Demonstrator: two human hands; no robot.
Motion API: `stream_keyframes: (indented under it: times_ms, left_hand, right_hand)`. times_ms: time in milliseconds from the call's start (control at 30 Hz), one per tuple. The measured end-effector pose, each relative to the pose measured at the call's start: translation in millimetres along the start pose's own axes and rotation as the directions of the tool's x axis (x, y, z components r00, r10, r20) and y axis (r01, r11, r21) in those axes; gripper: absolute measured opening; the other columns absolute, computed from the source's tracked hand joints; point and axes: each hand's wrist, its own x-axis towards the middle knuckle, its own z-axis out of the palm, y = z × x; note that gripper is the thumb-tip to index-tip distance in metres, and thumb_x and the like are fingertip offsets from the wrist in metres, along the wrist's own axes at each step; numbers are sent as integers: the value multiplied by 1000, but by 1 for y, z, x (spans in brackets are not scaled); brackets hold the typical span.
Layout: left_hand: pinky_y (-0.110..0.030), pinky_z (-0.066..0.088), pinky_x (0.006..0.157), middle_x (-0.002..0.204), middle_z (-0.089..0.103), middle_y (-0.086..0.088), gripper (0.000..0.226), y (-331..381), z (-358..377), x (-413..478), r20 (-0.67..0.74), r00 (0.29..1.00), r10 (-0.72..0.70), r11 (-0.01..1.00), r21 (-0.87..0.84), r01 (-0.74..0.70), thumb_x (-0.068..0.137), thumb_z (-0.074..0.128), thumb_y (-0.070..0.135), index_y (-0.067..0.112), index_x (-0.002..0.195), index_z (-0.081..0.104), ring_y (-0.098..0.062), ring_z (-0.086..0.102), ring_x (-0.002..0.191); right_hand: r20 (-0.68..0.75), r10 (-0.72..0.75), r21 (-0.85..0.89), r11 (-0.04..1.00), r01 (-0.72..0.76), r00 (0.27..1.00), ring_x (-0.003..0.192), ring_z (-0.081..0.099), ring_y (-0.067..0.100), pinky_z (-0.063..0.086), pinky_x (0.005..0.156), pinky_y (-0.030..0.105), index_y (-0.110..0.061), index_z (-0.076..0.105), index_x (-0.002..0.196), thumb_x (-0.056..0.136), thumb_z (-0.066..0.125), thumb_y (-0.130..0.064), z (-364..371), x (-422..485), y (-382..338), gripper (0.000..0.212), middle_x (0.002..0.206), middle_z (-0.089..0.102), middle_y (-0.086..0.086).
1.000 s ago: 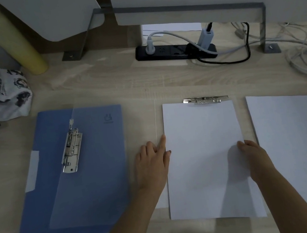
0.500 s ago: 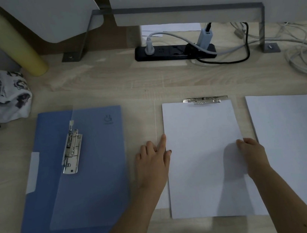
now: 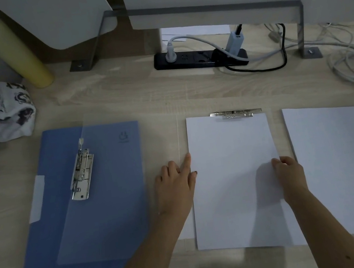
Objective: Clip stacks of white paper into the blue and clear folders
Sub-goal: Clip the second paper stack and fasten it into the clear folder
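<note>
White paper stack [image 3: 231, 171] lies between both hands. The left hand [image 3: 175, 186] is flat on the worktop [image 3: 143, 93] with its fingers straight and together. Its index finger runs along the stack's left edge and its thumb tip touches that edge. The right hand [image 3: 289, 173] has its fingers curled over the stack's right edge and grips it; its thumb is hidden.

Change over the last second is minimal. The stack and the left hand hold position, while the right hand sits slightly farther up the edge. This indicates squaring, not transfer.

Beyond the fingertips, the stack's top edge meets the metal clip [image 3: 234, 113] of the clear folder [image 3: 182, 137]. That folder shows only as a faint border beside the left index finger. Whether the sheets sit under the clip cannot be determined, so clamping is probably the next step.

Left of the left hand, the blue folder [image 3: 50, 242] lies open with no paper in it. Right of the right hand, a second paper stack [image 3: 340, 167] lies loose, so the task is likely under halfway.
</note>
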Motion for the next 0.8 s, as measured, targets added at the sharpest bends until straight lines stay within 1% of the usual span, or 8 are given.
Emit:
stream_keyframes:
  times_ms: [67, 133, 233, 300, 367, 433, 567, 800]
  left_hand:
    - [-29, 49, 65, 91, 61, -7, 51, -2, 5, -1, -90, 996, 27, 998, 55, -22, 91, 45, 45, 24, 137, 44, -19, 56, 79]
    - [-27, 49, 57, 79, 62, -4, 47, -2, 13, -1, -162, 985, 57, 996, 76, -45, 88, 48, 45, 21, 128, 56, -16, 55, 68]
    - [-30, 54, 69, 89, 67, -6, 50, -1, 13, 1, -156, 983, 100, 994, 59, -92, 95, 27, 41, 16, 125, 59, -19, 63, 79]
    - [-37, 50, 94, 112, 68, -10, 59, 1, 14, 3, -112, 988, 108, 992, 80, -99, 99, 11, 35, 10, 127, 55, -27, 64, 105]
    - [-40, 26, 113, 135, 54, -15, 62, 0, 19, 3, -84, 989, 125, 989, 88, -117, 100, 3, 32, 3, 134, 45, -31, 47, 129]
    - [-42, 8, 114, 144, 43, -15, 59, -2, 22, 4, -69, 989, 134, 989, 65, -129, 100, 3, 32, 1, 138, 37, -30, 37, 136]
    - [-40, 10, 113, 149, 36, -12, 58, -4, 24, 4, -49, 990, 132, 991, 10, -132, 100, 4, 33, 3, 141, 32, -26, 33, 138]
    - [-39, 8, 113, 150, 34, -10, 58, -4, 27, 4, -76, 988, 136, 991, 15, -135, 100, 4, 34, 5, 142, 31, -26, 30, 139]
  right_hand:
    - [-29, -39, -68, 997, 37, 999, 86, 47, 28, 35, 76, 33, 2, 51, 118, 94, 43, -16, 2, -1, 1, 31, 104, 55, 19]
    - [-82, -107, -203, 975, 89, 991, 98, 52, 37, 39, 81, 40, 1, 46, 118, 93, 46, -18, 6, -3, 2, 31, 114, 55, 25]
    - [-102, -317, -459, 856, 238, 943, 112, 42, 46, 37, 90, 48, 1, 43, 125, 90, 49, -8, 13, -6, 8, 37, 124, 44, 31]
    - [-42, -461, -550, 752, 364, 887, 106, 42, 45, 39, 88, 48, 0, 45, 127, 86, 48, 4, 15, -4, 11, 42, 121, 42, 31]
    - [26, -511, -550, 711, 439, 859, 96, 46, 38, 42, 77, 42, -3, 48, 126, 82, 43, 12, 14, -3, 10, 47, 118, 43, 27]
    - [62, -501, -506, 730, 460, 863, 84, 47, 31, 39, 67, 33, -4, 50, 123, 82, 40, 13, 12, -2, 6, 46, 116, 44, 23]
    - [59, -463, -416, 794, 443, 885, 92, 54, 40, 36, 70, 31, -1, 49, 122, 88, 42, 1, 10, 10, -4, 35, 118, 47, 25]
    - [104, -461, -297, 831, 470, 881, 84, 50, 23, 36, 75, 26, -5, 51, 124, 87, 43, 0, 20, 36, -31, 38, 119, 50, 23]
